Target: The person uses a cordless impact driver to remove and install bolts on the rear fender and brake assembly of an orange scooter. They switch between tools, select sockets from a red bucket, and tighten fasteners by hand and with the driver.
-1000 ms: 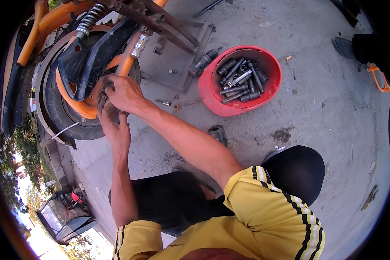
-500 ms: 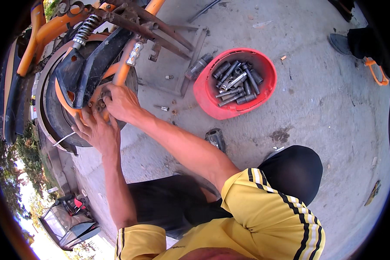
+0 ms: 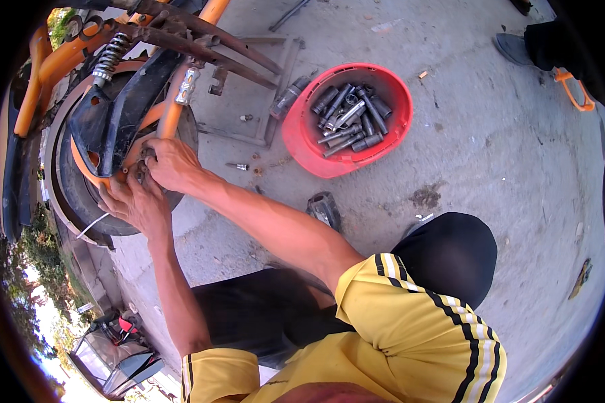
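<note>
My right hand (image 3: 173,165) reaches to the lower end of an orange tube (image 3: 171,121) by the wheel (image 3: 189,154). Its fingers are curled around a small dark part there, which they mostly hide. Just below, my left hand (image 3: 140,207) has its fingers stretched and spread against the orange metal, thumb side close to the right fingertips. A black plastic guard (image 3: 131,101) lies along the orange frame above both hands. Farther up is a coil-spring shock absorber (image 3: 112,57).
A red hard hat (image 3: 296,138) holding several dark sockets (image 3: 353,117) lies upturned on the concrete. Near it are a power tool (image 3: 289,97), a black tool part (image 3: 324,210) and a small socket bit (image 3: 237,166). Another person's shoe (image 3: 512,48) is at upper right.
The whole view has shifted slightly, so the hard hat and wheel appear farther left and up or down. Both hands stay at the same spot on the frame, fingers moving only slightly.
</note>
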`<state>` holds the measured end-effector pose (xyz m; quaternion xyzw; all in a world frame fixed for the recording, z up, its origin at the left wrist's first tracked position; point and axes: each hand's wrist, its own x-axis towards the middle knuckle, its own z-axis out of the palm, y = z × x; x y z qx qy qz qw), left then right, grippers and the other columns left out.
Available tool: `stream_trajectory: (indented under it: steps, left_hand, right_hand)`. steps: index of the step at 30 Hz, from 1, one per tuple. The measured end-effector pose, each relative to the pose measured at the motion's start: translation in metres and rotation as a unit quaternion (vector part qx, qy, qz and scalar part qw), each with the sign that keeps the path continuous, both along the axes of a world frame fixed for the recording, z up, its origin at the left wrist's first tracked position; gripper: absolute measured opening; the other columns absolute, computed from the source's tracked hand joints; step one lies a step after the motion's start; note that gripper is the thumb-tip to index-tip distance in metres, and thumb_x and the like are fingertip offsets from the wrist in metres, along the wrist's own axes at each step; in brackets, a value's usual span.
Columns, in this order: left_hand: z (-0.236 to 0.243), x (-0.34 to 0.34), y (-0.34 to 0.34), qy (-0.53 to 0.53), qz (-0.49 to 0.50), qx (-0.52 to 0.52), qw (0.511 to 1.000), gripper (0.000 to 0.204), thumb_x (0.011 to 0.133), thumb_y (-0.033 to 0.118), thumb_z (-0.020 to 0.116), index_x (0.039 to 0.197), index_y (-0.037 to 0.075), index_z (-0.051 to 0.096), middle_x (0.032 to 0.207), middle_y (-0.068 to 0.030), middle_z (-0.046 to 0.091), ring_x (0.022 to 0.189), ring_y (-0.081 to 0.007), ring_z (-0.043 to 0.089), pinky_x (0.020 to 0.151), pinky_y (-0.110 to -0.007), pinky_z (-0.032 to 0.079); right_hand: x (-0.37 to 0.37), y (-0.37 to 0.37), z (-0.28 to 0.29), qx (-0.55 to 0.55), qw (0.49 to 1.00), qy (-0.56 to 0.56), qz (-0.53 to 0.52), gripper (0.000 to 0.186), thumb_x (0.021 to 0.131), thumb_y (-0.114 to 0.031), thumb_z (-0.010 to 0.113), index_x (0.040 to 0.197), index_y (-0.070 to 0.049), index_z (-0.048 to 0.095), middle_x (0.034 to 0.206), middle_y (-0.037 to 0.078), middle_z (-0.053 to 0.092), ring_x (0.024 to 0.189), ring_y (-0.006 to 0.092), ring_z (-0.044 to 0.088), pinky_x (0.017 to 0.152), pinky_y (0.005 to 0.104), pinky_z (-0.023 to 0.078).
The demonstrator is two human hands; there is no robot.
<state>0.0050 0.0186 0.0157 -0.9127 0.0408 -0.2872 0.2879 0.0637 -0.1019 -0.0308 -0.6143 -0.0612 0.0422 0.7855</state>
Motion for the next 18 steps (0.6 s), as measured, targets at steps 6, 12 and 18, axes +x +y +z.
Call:
stream_trajectory:
  steps: [6, 12, 18]
  left_hand:
    - [-0.006, 0.006, 0.003, -0.007, -0.014, -0.014, 1.000, 0.043, 0.103, 0.039, 0.062, 0.132, 0.008, 0.064, 0.155, -0.0138, 0.033, 0.153, -0.0476, 0.012, 0.122, -0.071, 0.011]
    - [-0.002, 0.005, -0.008, -0.002, -0.032, -0.036, 0.999, 0.042, 0.101, 0.034, 0.065, 0.128, 0.002, 0.064, 0.155, -0.0161, 0.031, 0.153, -0.0484, 0.010, 0.122, -0.070, 0.012]
    - [-0.001, 0.002, -0.013, 0.032, -0.026, -0.100, 0.994, 0.046, 0.095, 0.023, 0.068, 0.131, -0.004, 0.060, 0.156, -0.0214, 0.032, 0.153, -0.0537, 0.011, 0.123, -0.070, 0.010]
  right_hand:
    - [0.000, -0.007, 0.002, -0.021, 1.000, -0.011, 0.009, 0.034, 0.089, -0.016, 0.063, 0.120, -0.002, 0.069, 0.104, 0.028, 0.072, 0.102, 0.0463, 0.069, 0.089, 0.0519, 0.054]
    - [0.001, -0.013, -0.001, 0.012, 0.999, -0.022, 0.024, 0.037, 0.088, -0.015, 0.064, 0.122, -0.001, 0.068, 0.107, 0.028, 0.073, 0.105, 0.0451, 0.070, 0.092, 0.0498, 0.054]
    - [0.010, 0.000, -0.013, 0.026, 0.999, -0.038, 0.027, 0.034, 0.092, -0.014, 0.064, 0.124, -0.003, 0.068, 0.105, 0.021, 0.076, 0.099, 0.0345, 0.075, 0.087, 0.0417, 0.058]
